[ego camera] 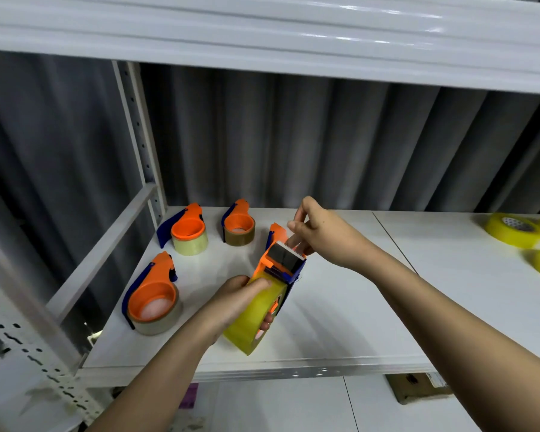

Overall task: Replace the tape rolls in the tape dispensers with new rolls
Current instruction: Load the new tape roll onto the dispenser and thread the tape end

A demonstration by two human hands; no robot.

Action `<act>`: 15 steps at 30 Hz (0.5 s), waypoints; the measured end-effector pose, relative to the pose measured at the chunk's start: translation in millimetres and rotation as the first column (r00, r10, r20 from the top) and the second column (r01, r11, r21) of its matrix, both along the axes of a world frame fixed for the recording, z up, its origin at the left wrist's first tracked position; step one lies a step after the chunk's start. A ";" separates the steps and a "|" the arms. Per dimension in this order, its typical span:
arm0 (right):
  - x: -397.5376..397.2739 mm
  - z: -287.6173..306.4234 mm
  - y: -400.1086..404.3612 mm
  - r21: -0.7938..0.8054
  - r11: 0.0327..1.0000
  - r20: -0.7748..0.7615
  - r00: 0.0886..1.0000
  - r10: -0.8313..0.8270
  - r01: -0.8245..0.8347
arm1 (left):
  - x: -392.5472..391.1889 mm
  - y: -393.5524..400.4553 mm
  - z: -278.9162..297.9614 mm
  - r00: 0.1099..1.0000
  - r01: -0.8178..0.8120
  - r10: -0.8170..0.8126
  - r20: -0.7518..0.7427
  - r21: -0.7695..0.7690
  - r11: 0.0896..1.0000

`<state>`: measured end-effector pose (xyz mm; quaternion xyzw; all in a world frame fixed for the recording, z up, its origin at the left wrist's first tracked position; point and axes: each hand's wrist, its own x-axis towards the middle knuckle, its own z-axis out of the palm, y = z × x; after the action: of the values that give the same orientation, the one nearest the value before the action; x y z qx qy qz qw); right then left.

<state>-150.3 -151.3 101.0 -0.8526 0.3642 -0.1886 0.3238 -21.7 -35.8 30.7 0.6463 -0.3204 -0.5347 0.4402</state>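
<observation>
An orange and blue tape dispenser [281, 263] with a fresh yellow roll [256, 316] on it is held above the white shelf [340, 307]. My left hand [234, 300] grips the roll and the dispenser body, thumb on top of the roll. My right hand [321, 232] pinches the clear tape end at the serrated blade. Three other dispensers lie on the shelf's left part: one near the front [152, 294], one at the back left [184, 227] and one at the back centre [238, 222]. Each holds a pale or brownish roll.
Yellow tape rolls [515, 229] lie at the shelf's far right. Another orange dispenser tip [276, 230] shows behind the held one. An upper shelf [262, 32] hangs overhead. A perforated upright [138, 132] stands at the left. A cardboard box [415, 388] sits below.
</observation>
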 end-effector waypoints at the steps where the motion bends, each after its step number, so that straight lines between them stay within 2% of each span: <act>1: -0.5 -0.1 -0.2 0.014 1.000 0.008 1.000 -0.001 0.001 | 0.5 0.1 -1.9 1.000 0.007 -0.007 0.029 -0.017 1.000; 6: -2.8 -2.7 -2.1 0.089 0.996 0.012 1.000 -0.020 0.019 | 8.3 0.9 -9.9 0.993 0.086 -0.083 0.084 -0.030 0.996; 11: -5.5 -2.7 -1.3 0.176 0.984 0.019 1.000 -0.023 0.019 | 18.3 4.3 -11.5 0.979 0.195 -0.195 0.062 0.009 0.981; 15: -8.0 -1.1 -4.7 0.249 0.968 0.092 0.994 -0.058 0.034 | 15.5 7.6 -9.1 0.977 0.214 -0.214 0.006 -0.018 0.977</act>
<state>-158.3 -156.0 99.9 -0.7868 0.3881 -0.1910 0.4403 -6.3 -28.2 21.7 0.6051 -0.3939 -0.5745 0.3855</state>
